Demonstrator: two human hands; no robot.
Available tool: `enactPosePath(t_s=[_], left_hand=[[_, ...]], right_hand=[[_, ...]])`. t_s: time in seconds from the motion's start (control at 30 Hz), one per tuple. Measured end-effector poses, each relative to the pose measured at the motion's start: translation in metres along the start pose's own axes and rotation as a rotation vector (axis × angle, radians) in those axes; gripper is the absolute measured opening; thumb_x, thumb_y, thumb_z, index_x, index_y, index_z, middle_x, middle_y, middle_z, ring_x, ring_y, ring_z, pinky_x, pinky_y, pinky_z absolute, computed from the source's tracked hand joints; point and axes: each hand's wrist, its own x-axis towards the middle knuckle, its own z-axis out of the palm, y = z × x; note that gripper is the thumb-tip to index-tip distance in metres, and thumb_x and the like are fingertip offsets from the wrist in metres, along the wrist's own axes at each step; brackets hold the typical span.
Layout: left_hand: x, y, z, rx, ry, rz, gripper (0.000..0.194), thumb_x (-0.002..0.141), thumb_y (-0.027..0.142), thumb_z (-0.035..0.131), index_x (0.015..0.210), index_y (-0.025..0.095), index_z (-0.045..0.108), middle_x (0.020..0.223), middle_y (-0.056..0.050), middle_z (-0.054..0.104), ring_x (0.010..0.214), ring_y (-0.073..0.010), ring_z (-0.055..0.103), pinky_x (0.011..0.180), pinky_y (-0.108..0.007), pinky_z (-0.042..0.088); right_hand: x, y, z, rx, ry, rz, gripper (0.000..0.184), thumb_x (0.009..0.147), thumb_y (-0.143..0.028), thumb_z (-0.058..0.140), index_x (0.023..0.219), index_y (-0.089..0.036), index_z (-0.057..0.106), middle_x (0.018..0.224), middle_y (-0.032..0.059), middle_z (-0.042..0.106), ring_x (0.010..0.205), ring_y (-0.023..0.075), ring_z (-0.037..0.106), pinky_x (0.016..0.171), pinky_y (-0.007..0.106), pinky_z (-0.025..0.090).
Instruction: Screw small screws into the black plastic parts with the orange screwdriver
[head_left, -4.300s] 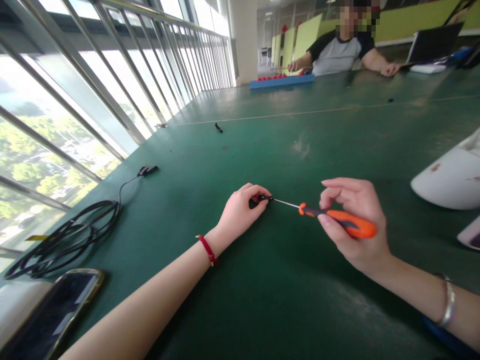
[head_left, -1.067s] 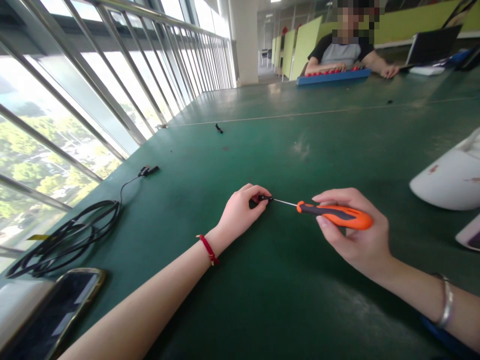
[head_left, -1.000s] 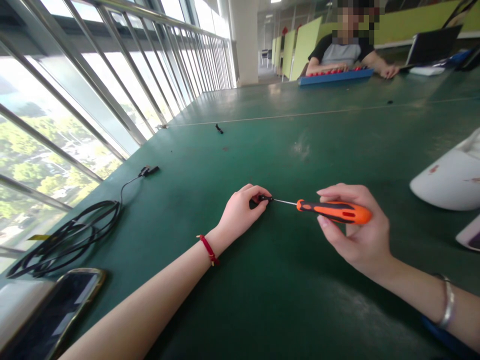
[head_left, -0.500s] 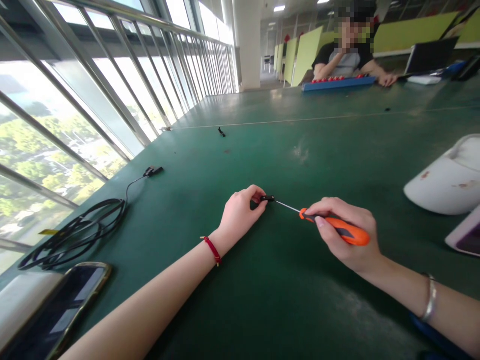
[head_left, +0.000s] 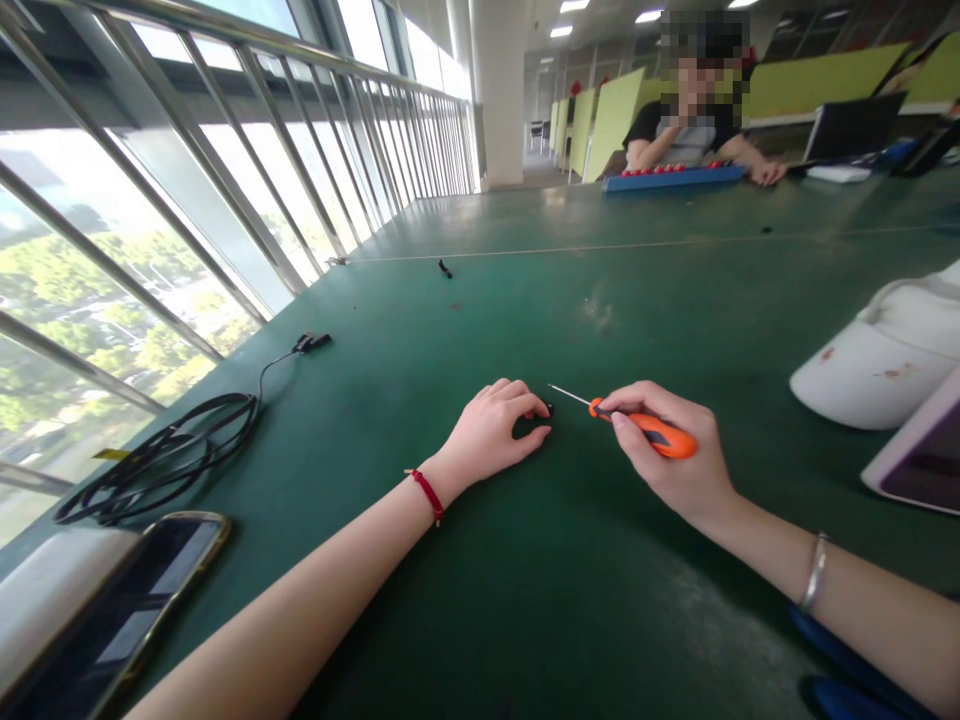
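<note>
- The green table [head_left: 517, 330] stretches ahead of you, its left edge along one railing [head_left: 289, 147].
- Your left hand [head_left: 491, 430] is open, beside one black part [head_left: 550, 408].
- Your right hand [head_left: 682, 485] grips one orange screwdriver [head_left: 677, 442].

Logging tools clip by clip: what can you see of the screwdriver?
The screwdriver has a bulky orange handle with dark grip panels, plastic or rubber by its look, and a thin, straight, silvery shaft. Over the green table, the right hand holds it slanted by the handle. Its tip, too small to identify, appears apart from the small black piece near the left hand.
</note>
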Motion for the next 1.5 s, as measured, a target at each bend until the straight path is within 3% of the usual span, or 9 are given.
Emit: enactPosePath(t_s=[0.13,0.2,0.27,0.37,0.53,0.67,0.97,1.5], left_hand=[[0.001,-0.002,0.0,0.026,0.107,-0.081,0.009,0.081,0.022,0.055,0.088,0.019,0.059,0.091,-0.003,0.06,0.088,-0.0189,0.053,0.079,-0.034,0.044],[0.002,-0.006,0.001,0.007,0.154,-0.133,0.023,0.08,0.025,0.057,0.102,0.019,0.057,0.097,-0.005,0.059,0.092,-0.0201,0.053,0.081,-0.035,0.045],[0.004,-0.009,0.002,-0.029,0.125,-0.128,0.03,0.079,0.028,0.06,0.108,0.02,0.057,0.103,-0.005,0.059,0.096,-0.0206,0.053,0.084,-0.036,0.045],[0.011,-0.012,0.002,-0.062,0.061,-0.085,0.016,0.082,0.031,0.057,0.094,0.021,0.063,0.097,-0.003,0.062,0.094,-0.0196,0.054,0.084,-0.034,0.044],[0.033,-0.007,-0.001,0.017,0.108,-0.123,0.012,0.083,0.026,0.054,0.089,0.02,0.063,0.089,-0.001,0.064,0.085,-0.018,0.057,0.074,-0.031,0.045],[0.044,-0.006,0.006,0.11,0.107,-0.08,0.013,0.083,0.023,0.053,0.09,0.021,0.064,0.088,-0.001,0.065,0.084,-0.018,0.058,0.077,-0.033,0.043],[0.037,-0.015,0.011,0.004,0.154,-0.167,0.009,0.077,0.017,0.054,0.082,0.019,0.062,0.087,-0.001,0.064,0.081,-0.0169,0.059,0.075,-0.032,0.045],[0.04,-0.016,0.013,0.013,0.157,-0.157,0.008,0.076,0.016,0.054,0.081,0.019,0.059,0.087,-0.002,0.062,0.081,-0.0177,0.057,0.073,-0.031,0.047]], right_hand=[[0.001,0.002,0.001,0.008,0.01,0.026,0.008,0.08,-0.016,0.054,0.082,-0.019,0.06,0.074,0.0003,0.064,0.061,0.0104,0.056,0.056,0.023,0.044],[0.001,0.002,0.001,0.017,0.01,0.028,0.008,0.08,-0.016,0.054,0.081,-0.02,0.06,0.075,0.0006,0.064,0.063,0.0109,0.057,0.057,0.024,0.045],[0.0,0.002,0.001,0.026,0.004,0.021,0.007,0.08,-0.016,0.053,0.081,-0.02,0.06,0.075,0.0008,0.064,0.064,0.0113,0.058,0.058,0.024,0.045],[0.0,0.002,0.002,0.019,0.017,0.016,0.007,0.08,-0.017,0.054,0.082,-0.02,0.059,0.073,0.0002,0.062,0.062,0.011,0.057,0.056,0.024,0.045],[0.0,0.006,0.005,0.052,0.114,0.062,0.018,0.077,-0.016,0.058,0.095,-0.02,0.057,0.085,0.0025,0.062,0.073,0.013,0.06,0.063,0.025,0.05],[0.001,0.007,0.006,0.063,0.121,0.095,0.015,0.078,-0.016,0.057,0.093,-0.02,0.057,0.085,0.003,0.062,0.073,0.0131,0.061,0.063,0.025,0.05],[0.004,0.004,-0.001,0.005,0.068,0.035,0.007,0.079,-0.014,0.055,0.08,-0.019,0.058,0.074,-0.0008,0.062,0.062,0.0082,0.057,0.055,0.019,0.045],[0.005,0.004,0.0,-0.003,0.047,0.135,0.007,0.079,-0.016,0.054,0.077,-0.019,0.059,0.069,-0.0004,0.063,0.057,0.0098,0.056,0.051,0.022,0.043]])
